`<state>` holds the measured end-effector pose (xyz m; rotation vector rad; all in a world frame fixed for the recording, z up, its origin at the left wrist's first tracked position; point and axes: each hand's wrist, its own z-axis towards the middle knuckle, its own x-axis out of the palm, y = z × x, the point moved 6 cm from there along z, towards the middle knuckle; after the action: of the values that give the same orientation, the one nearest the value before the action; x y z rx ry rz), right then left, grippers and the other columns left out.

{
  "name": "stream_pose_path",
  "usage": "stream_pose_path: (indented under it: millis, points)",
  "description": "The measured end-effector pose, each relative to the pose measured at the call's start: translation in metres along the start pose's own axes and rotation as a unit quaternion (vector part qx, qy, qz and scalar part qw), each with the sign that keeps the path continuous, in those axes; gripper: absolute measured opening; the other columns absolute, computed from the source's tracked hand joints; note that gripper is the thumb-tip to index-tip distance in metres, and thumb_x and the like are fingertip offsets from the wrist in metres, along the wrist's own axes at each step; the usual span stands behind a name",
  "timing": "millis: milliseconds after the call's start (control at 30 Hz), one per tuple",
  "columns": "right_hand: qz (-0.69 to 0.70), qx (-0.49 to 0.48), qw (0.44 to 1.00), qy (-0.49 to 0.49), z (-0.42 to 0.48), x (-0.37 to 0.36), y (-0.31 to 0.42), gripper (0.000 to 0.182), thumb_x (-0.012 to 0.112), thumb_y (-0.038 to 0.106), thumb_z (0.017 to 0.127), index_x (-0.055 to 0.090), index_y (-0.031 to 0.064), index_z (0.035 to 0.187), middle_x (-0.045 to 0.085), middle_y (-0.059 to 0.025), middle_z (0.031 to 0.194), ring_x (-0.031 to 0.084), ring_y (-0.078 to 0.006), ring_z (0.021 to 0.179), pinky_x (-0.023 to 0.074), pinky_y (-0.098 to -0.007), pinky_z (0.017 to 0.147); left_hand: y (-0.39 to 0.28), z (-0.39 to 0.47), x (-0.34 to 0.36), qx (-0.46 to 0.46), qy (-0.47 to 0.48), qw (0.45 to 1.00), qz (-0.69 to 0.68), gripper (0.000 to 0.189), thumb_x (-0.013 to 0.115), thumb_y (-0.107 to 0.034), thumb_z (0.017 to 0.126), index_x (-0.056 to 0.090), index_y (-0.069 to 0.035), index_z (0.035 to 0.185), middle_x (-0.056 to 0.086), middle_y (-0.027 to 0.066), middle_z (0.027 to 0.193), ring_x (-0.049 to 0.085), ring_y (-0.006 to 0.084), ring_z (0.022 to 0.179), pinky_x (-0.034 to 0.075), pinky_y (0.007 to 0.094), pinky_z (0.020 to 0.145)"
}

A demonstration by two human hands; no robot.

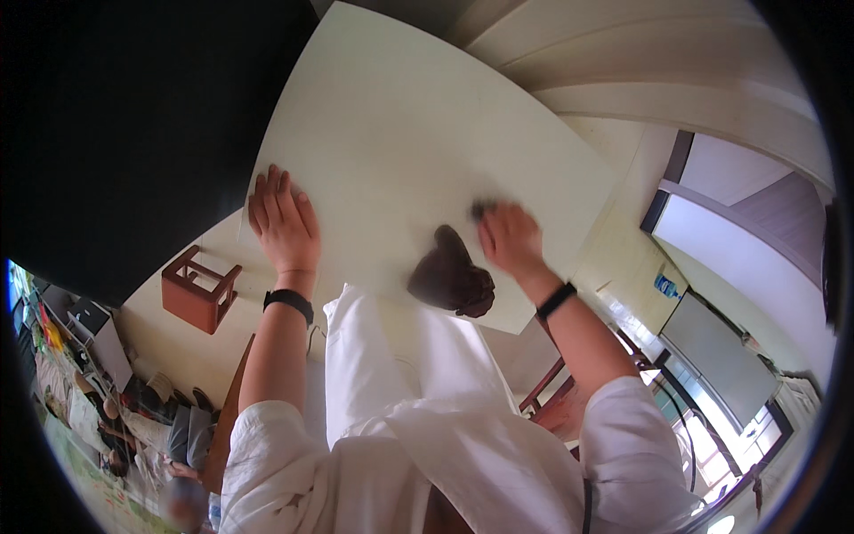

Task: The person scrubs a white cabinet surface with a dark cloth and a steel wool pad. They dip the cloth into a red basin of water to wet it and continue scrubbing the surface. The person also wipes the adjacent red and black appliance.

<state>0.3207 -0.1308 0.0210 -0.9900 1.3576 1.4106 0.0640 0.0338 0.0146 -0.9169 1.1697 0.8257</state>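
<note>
My left hand point(283, 220) rests palm down at the left edge of a pale, smooth tabletop point(413, 133). Its fingers are stretched out, the thumb stands a little apart, and it holds nothing. Over the right part of the same surface, my right hand point(514, 233) is curled round a small dark object point(482, 208). Motion blur hides what that object is. Just left of this hand, near the table's front edge, a glossy dark brown object point(450, 277) lies with a rounded, pointed end and a lumpy end. Its exact kind cannot be made out.
A large black surface point(147, 127) adjoins the table at the left. A reddish-brown stool point(193, 294) stands on the floor below. Several people point(160, 420) sit at the lower left. At right are a blue bottle point(666, 286) on the floor and a wooden chair point(557, 400).
</note>
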Motion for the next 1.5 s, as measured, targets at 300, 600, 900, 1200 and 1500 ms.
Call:
stream_pose_path:
  millis: [300,600,900,1200,1500]
  points:
    - [-0.161,0.336,0.922,-0.109,-0.012,-0.040,-0.143,0.030,0.051,0.028,0.083,0.052,0.0049,0.102,0.056,-0.0158,0.096,0.055,-0.0341,0.086,0.0452,-0.0480,0.070,0.000,-0.005,-0.002,-0.014,0.011,1.000,0.006,0.033,0.039,-0.021,0.088,0.047,-0.006,0.117,0.042,0.0055,0.130,0.035,0.0242,0.124,0.024,0.0422,0.104]
    - [-0.063,0.173,0.981,-0.062,0.248,0.038,0.007,0.014,0.047,0.014,0.080,0.055,0.0060,0.088,0.057,-0.0086,0.090,0.056,-0.0239,0.088,0.0498,-0.0361,0.069,0.004,-0.007,-0.002,-0.011,0.012,1.000,0.002,0.035,0.040,-0.020,0.087,0.044,-0.007,0.119,0.041,0.0054,0.131,0.033,0.0243,0.125,0.022,0.0423,0.104]
    - [-0.130,0.245,0.952,-0.133,0.034,-0.027,-0.150,0.002,0.053,0.013,0.077,0.054,0.0116,0.079,0.055,-0.0068,0.082,0.052,-0.0281,0.083,0.0466,-0.0430,0.061,0.005,-0.006,0.000,-0.016,0.019,1.000,0.004,0.036,0.041,-0.018,0.087,0.044,-0.007,0.120,0.040,0.0063,0.131,0.033,0.0245,0.125,0.022,0.0426,0.104]
    - [0.011,0.123,0.987,-0.103,0.173,0.003,-0.054,0.009,0.053,0.013,0.075,0.057,0.0136,0.083,0.058,-0.0061,0.081,0.056,-0.0276,0.077,0.0487,-0.0396,0.063,0.004,-0.007,-0.001,-0.001,0.026,1.000,-0.001,0.036,0.039,-0.019,0.088,0.043,-0.005,0.120,0.040,0.0097,0.132,0.032,0.0285,0.124,0.022,0.0436,0.103]
    - [-0.043,0.356,0.920,-0.160,0.057,-0.024,-0.135,0.007,0.052,0.012,0.077,0.055,0.0112,0.084,0.058,-0.0088,0.083,0.055,-0.0291,0.081,0.0462,-0.0420,0.066,0.005,-0.009,-0.002,0.000,0.025,1.000,0.009,0.035,0.042,-0.017,0.086,0.044,-0.004,0.119,0.040,0.0095,0.131,0.034,0.0280,0.124,0.024,0.0444,0.103]
